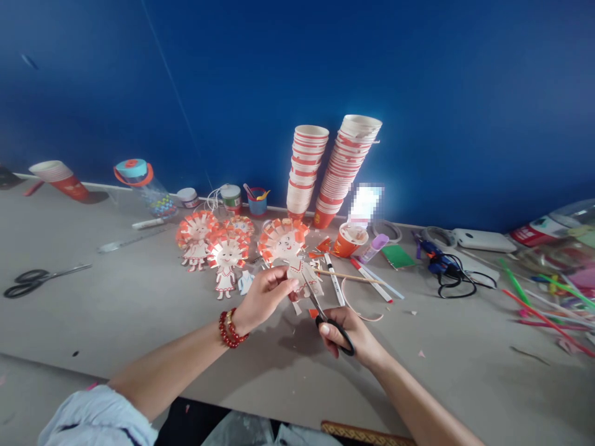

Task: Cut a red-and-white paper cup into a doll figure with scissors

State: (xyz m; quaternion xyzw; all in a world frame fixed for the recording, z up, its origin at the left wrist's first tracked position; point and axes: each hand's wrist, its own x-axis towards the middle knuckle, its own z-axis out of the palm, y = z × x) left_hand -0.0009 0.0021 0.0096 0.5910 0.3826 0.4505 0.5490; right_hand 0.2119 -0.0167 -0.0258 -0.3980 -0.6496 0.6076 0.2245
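Note:
My left hand [267,294], with red beads round its wrist, pinches a piece of white paper [297,270] with a dress drawn on it in red. My right hand [349,334] has its fingers in the black handles of a pair of scissors [320,305], whose blades meet the paper's right part. Just above the left hand is a paper cup doll head [282,240] with an orange fringe; whether it is joined to the held paper I cannot tell. Two finished-looking paper dolls, one in front [227,263] and one behind [194,238], lie to the left.
Tall paper cup stacks [307,167] lean by the blue wall. Markers [334,280], a glue stick [374,248] and paper scraps lie right of my hands. A glue gun [437,260] with a black cord is farther right. Other scissors [46,279] and a bottle [149,189] are left.

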